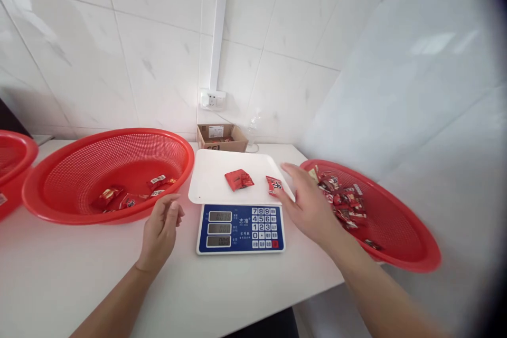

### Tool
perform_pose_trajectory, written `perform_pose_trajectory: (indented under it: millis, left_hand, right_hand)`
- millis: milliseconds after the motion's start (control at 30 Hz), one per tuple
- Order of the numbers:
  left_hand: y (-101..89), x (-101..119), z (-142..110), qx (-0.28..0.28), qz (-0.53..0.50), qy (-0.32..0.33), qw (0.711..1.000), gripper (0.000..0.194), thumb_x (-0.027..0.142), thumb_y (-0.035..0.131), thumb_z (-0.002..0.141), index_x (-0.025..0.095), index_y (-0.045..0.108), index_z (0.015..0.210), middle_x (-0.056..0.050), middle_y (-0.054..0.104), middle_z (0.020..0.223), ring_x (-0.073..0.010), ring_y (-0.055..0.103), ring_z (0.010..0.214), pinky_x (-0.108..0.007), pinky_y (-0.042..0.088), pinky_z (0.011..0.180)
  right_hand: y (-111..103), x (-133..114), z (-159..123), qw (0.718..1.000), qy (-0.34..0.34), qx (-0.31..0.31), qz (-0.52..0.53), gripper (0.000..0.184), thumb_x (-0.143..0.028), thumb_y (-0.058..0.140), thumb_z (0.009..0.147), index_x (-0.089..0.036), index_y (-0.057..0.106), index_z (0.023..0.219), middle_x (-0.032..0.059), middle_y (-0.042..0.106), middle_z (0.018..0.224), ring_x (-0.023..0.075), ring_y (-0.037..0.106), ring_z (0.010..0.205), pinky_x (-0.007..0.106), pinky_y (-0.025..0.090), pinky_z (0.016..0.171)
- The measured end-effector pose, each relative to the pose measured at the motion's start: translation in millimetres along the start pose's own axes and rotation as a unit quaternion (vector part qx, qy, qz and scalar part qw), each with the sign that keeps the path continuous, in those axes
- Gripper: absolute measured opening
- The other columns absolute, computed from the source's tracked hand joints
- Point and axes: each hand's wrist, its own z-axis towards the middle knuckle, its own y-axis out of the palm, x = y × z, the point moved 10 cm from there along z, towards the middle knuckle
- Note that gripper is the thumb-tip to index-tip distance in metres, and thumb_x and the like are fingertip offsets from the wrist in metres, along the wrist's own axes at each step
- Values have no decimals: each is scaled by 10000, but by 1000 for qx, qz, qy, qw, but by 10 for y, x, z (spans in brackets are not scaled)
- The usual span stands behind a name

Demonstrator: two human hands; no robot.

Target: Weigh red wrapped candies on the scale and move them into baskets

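A white weighing tray tops a digital scale with a blue keypad panel. Red snack packets lie together near the tray's middle. Another small red packet is at the tray's right side, by the thumb of my right hand. That hand is open, with thumb and fingers spread at the tray's right edge. My left hand hovers left of the scale, before the left basket, its fingers curled in and nothing visible in them.
A red mesh basket with several packets stands left; part of another red basket shows beyond it. At right, a tilted red basket holds many packets. Behind the scale sits a cardboard box, below a wall socket.
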Motion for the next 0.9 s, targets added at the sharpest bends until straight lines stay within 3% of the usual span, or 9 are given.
perform_pose_trajectory:
  millis: [67, 133, 200, 267, 400, 467, 567, 767, 900]
  left_hand:
    - [7, -5, 0, -2, -3, 0, 1000, 278, 443, 419, 853, 216, 507, 986, 16, 535, 689, -110, 501, 569, -235, 442, 533]
    - [15, -5, -3, -4, -5, 0, 1000, 283, 450, 419, 851, 214, 509, 980, 16, 533, 682, -113, 504, 568, -238, 444, 533]
    - [23, -5, -5, -6, -4, -2, 1000, 288, 457, 419, 848, 214, 510, 973, 16, 533, 677, -115, 504, 567, -239, 446, 531]
    - [27, -10, -5, -7, -3, -6, 1000, 295, 466, 419, 845, 215, 509, 973, 17, 534, 675, -115, 503, 567, -238, 447, 530]
    - [36, -12, 0, -12, 1, -14, 1000, 307, 474, 407, 846, 212, 509, 969, 11, 536, 680, -120, 505, 571, -246, 451, 531]
    - [37, -7, 0, -16, 3, -16, 1000, 313, 475, 401, 847, 208, 510, 968, 5, 539, 682, -126, 510, 575, -253, 454, 530]
    - [34, 6, -2, -16, 0, -17, 1000, 324, 482, 399, 844, 204, 511, 970, 1, 541, 679, -133, 516, 580, -260, 459, 531]
    - [32, 22, -8, -13, 10, -22, 1000, 326, 492, 402, 837, 208, 517, 948, 8, 538, 665, -128, 508, 561, -254, 455, 519]
    - [38, 38, -6, -17, 8, -21, 1000, 319, 487, 404, 837, 208, 516, 942, 10, 536, 664, -128, 508, 558, -253, 453, 517]
  right_hand:
    - [154, 106, 71, 996, 43, -58, -43, 558, -394, 516, 848, -219, 370, 1357, 112, 379, 1398, 276, 323, 1294, 477, 277, 1058]
    - [390, 184, 107, 984, 88, -140, -63, 595, -398, 452, 871, -188, 289, 1403, 133, 403, 1384, 263, 354, 1284, 459, 277, 1058]
    - [602, 128, 125, 973, 97, -199, -60, 602, -423, 390, 892, -189, 238, 1426, 138, 439, 1359, 246, 407, 1251, 430, 312, 1035]
    - [734, 0, 165, 969, 79, -217, -84, 628, -441, 411, 880, -202, 233, 1432, 145, 420, 1373, 268, 369, 1276, 453, 299, 1030]
    - [914, -219, 298, 965, 3, -207, -163, 635, -280, 563, 796, -263, 339, 1390, 93, 293, 1458, 325, 152, 1356, 533, 189, 1049]
    - [990, -292, 366, 967, -45, -203, -150, 548, -166, 504, 799, -268, 425, 1332, 53, 399, 1401, 281, 251, 1328, 492, 203, 1055]
    - [983, -331, 468, 976, -79, -174, -110, 438, -102, 393, 811, -201, 544, 1211, 68, 571, 1212, 223, 479, 1148, 388, 322, 995]
    - [719, -243, 663, 997, 7, -81, 11, 411, -186, 307, 869, -221, 432, 1259, 34, 648, 964, 172, 598, 847, 296, 441, 768]
    - [753, -189, 778, 991, 46, -117, 35, 314, -268, 288, 891, -241, 541, 1074, -6, 646, 813, 148, 579, 665, 264, 434, 630]
